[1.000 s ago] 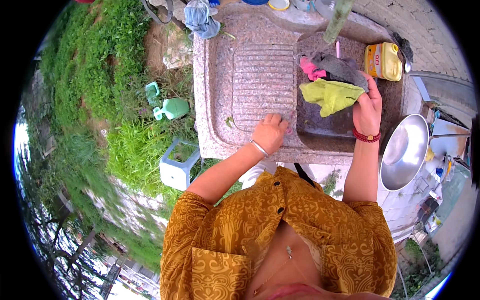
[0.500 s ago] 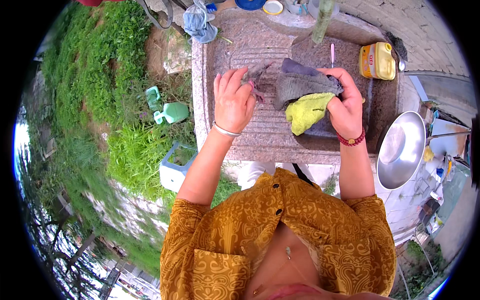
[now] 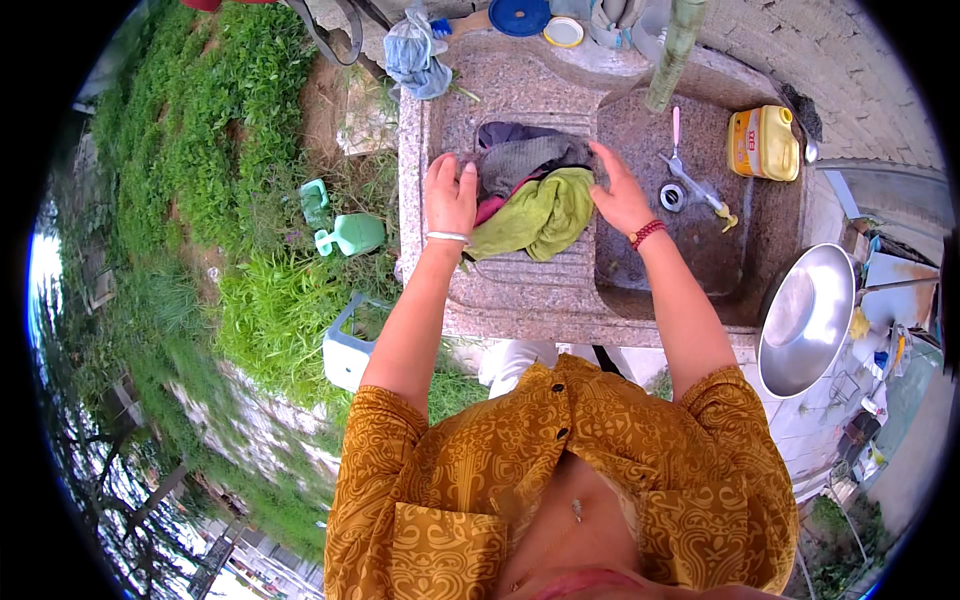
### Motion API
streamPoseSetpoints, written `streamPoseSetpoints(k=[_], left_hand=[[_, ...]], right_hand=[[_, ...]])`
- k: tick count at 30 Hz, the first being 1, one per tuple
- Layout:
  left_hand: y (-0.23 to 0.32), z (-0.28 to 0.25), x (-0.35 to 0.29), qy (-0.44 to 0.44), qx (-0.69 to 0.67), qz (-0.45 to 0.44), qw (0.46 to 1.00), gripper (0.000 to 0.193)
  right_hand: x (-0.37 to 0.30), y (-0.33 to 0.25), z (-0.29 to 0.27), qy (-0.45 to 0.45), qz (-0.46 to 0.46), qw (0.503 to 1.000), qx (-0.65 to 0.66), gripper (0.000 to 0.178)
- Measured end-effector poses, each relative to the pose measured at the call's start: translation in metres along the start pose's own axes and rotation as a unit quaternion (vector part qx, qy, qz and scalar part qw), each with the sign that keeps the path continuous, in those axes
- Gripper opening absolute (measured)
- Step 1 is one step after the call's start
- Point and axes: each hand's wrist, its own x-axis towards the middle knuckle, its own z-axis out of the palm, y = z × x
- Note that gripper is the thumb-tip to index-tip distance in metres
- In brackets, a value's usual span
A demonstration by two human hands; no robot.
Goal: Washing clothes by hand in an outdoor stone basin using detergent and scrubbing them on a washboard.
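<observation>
One green cloth and one gray cloth are lying bunched on the ribbed washboard, with one pink patch showing at the left; two hands are flanking them, left hand and right hand each keeping the thumb spread from the fingers, contact pressure can't tell. To the right, one basin is holding one pink-handled tool and one yellow jug, one metal bowl is standing beyond, and two lids, one blue, one white, are lying behind the washboard.
</observation>
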Motion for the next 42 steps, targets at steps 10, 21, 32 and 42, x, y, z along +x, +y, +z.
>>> streamPoseSetpoints(k=[10,21,32,42], left_hand=[[0.047,0.038,-0.057,-0.029,0.014,0.245,0.969,0.036],[0.038,0.102,0.101,0.067,0.203,0.179,0.960,0.017],[0.036,0.057,-0.042,-0.077,0.026,0.241,0.967,0.016],[0.035,0.083,0.048,-0.051,0.046,0.124,0.990,0.036]], right_hand=[[-0.038,-0.025,0.055,0.169,-0.120,0.978,0.031,0.030],[0.122,-0.010,0.051,0.317,-0.068,0.933,-0.154,0.021],[-0.018,-0.011,0.043,0.085,-0.257,0.959,-0.080,0.014],[0.080,-0.005,0.058,0.181,-0.125,0.972,-0.088,0.013]])
